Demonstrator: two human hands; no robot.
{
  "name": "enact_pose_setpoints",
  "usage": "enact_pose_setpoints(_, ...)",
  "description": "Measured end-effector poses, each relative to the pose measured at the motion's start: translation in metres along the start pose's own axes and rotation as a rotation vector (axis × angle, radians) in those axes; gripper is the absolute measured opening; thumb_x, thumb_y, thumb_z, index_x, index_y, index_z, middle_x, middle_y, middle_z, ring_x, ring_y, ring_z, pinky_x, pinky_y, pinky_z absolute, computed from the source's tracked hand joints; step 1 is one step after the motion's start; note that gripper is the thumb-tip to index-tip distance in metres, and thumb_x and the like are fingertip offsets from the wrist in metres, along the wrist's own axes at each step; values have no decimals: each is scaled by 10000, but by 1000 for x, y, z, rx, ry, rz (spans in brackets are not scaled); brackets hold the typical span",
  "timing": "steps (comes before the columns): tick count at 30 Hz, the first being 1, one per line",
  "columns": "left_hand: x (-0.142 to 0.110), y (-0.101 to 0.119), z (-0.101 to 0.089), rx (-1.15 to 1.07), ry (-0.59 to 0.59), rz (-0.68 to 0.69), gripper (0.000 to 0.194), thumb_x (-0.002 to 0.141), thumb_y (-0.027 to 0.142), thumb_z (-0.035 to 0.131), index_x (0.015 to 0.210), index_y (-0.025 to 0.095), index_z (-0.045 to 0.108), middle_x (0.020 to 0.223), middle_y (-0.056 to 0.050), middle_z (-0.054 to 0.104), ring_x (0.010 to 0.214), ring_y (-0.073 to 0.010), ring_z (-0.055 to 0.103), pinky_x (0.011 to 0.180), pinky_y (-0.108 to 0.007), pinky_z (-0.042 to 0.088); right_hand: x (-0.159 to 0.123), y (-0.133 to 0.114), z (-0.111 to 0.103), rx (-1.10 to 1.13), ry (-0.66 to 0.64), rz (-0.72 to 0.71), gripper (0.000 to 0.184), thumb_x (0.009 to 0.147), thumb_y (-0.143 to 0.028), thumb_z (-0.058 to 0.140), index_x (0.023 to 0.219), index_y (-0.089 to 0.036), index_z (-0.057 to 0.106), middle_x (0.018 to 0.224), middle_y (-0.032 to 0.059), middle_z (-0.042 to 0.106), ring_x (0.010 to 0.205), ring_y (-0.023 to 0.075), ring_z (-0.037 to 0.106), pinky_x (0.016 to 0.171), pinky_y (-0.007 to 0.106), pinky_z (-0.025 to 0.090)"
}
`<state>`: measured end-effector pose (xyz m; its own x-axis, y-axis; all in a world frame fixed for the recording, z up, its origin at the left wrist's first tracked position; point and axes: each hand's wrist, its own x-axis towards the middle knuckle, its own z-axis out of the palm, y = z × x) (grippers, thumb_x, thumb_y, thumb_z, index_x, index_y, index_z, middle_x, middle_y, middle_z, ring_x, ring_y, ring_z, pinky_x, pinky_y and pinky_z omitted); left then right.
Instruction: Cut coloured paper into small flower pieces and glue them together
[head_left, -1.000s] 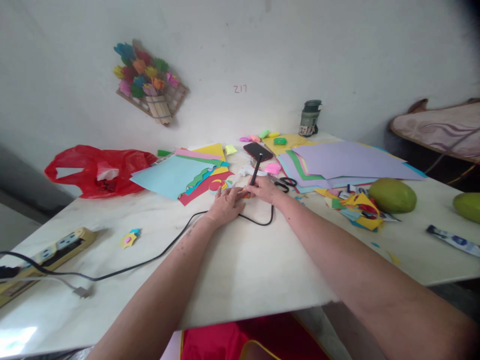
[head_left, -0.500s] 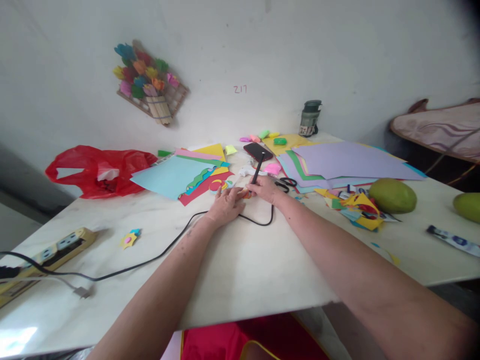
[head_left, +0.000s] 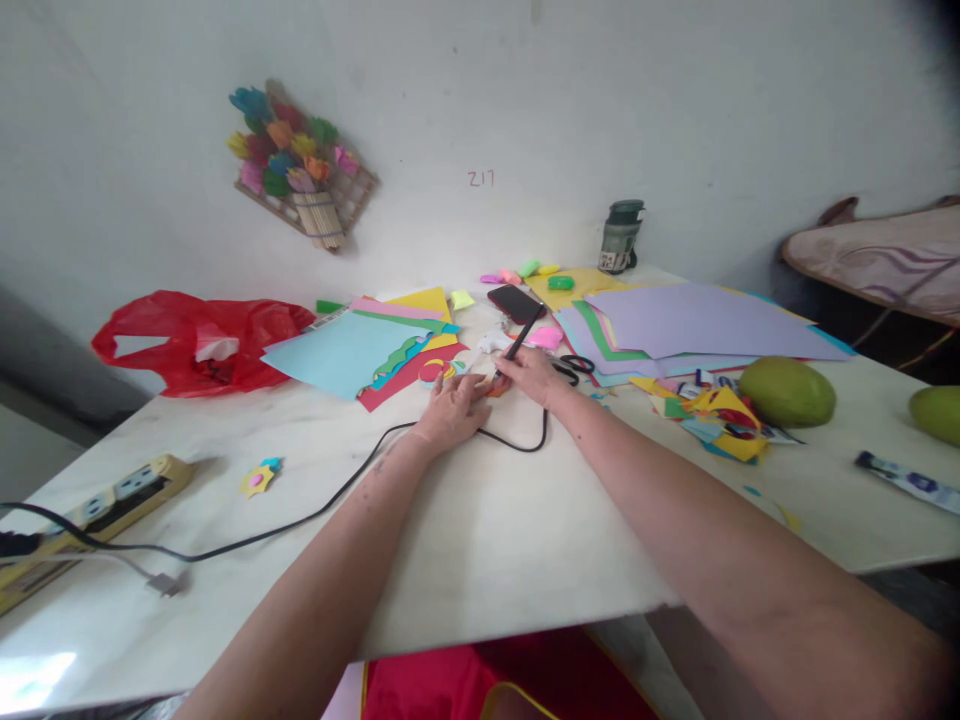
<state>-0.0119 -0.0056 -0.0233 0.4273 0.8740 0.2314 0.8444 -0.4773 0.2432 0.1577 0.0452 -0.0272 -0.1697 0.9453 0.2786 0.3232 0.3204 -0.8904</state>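
Observation:
My right hand [head_left: 531,374] grips a black pen [head_left: 525,332], its tip down near a small orange piece [head_left: 496,388] on the white table. The pen's upper end leans away to the right. Lying flat on the table, my left hand [head_left: 454,408] has its fingertips against the left side of the orange piece, which the hands partly hide. Black-handled scissors [head_left: 576,366] rest just right of my right hand. Beyond the hands are a white crumpled lump [head_left: 493,340], a pink packet [head_left: 547,338] and a dark phone [head_left: 516,303]. A round red-and-yellow cutout [head_left: 432,372] lies by my left fingers.
Coloured paper sheets [head_left: 337,352] lie left, with more sheets [head_left: 712,320] right. Paper scraps [head_left: 720,420] sit beside a green mango-like fruit [head_left: 786,391]. A black cable [head_left: 300,522] runs past my left hand near a power strip [head_left: 127,500]. A red bag [head_left: 180,340] stands left.
The pen has tilted a little further right at its upper end, and my right hand has shifted very slightly. My left hand stays in place.

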Motion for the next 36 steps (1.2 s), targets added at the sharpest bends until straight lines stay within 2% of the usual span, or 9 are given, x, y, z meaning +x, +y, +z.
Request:
enact_pose_setpoints(4, 0, 1, -2, -23, -26, 14, 394, 817, 258, 496, 1210, 257, 462, 1259, -30, 586, 1268, -231, 395, 1130, -516, 119, 2, -1, 0, 56, 143, 15, 151, 850, -275, 540, 767, -150, 558, 668, 48, 679, 595, 143, 658, 598, 242, 529)
enact_pose_setpoints(9, -1, 1, -1, 43, -17, 21, 375, 838, 332, 504, 1207, 269, 513, 1229, -45, 577, 1264, -219, 399, 1133, -474, 139, 4, 2, 1, 38, 109, -4, 99, 828, -238, 582, 783, -150, 591, 692, 51, 696, 611, 139, 666, 607, 228, 526)
enact_pose_setpoints(13, -3, 3, -3, 170, 17, 88, 421, 874, 428, 444, 1255, 262, 512, 1222, -76, 573, 1256, -249, 403, 1084, -463, 240, 5, 2, 0, -90, 107, 0, 121, 834, -244, 575, 777, -147, 617, 723, 69, 711, 628, 150, 672, 607, 229, 507)
enact_pose_setpoints(17, -7, 7, -6, 215, 7, 172, 493, 890, 494, 366, 1297, 245, 492, 1226, -81, 584, 1225, -295, 406, 991, -469, 333, 5, 5, 1, -234, 116, -24, 207, 855, -321, 547, 746, -163, 625, 712, 63, 713, 620, 156, 665, 595, 234, 489)
enact_pose_setpoints(21, -9, 10, -8, 232, -10, 183, 533, 883, 509, 358, 1345, 260, 450, 1246, -62, 581, 1184, -298, 423, 959, -454, 350, 5, 7, 2, -361, 125, -61, 230, 866, -362, 523, 778, -183, 638, 733, 58, 718, 652, 166, 665, 606, 240, 473)
enact_pose_setpoints(27, -9, 10, -8, 249, -20, 191, 555, 887, 510, 336, 1375, 259, 416, 1303, -42, 550, 1177, -303, 414, 945, -453, 352, 6, 7, 3, -511, 127, -44, 277, 870, -409, 505, 833, -185, 664, 757, 74, 717, 689, 176, 664, 629, 240, 450)
enact_pose_setpoints(36, -11, 12, -7, 322, 10, 182, 569, 890, 509, 351, 1363, 198, 414, 1173, -131, 585, 1115, -285, 469, 886, -413, 389, 4, -3, 2, -593, 76, 4, 333, 866, -452, 481, 925, -205, 695, 813, 40, 725, 767, 180, 653, 619, 235, 408)
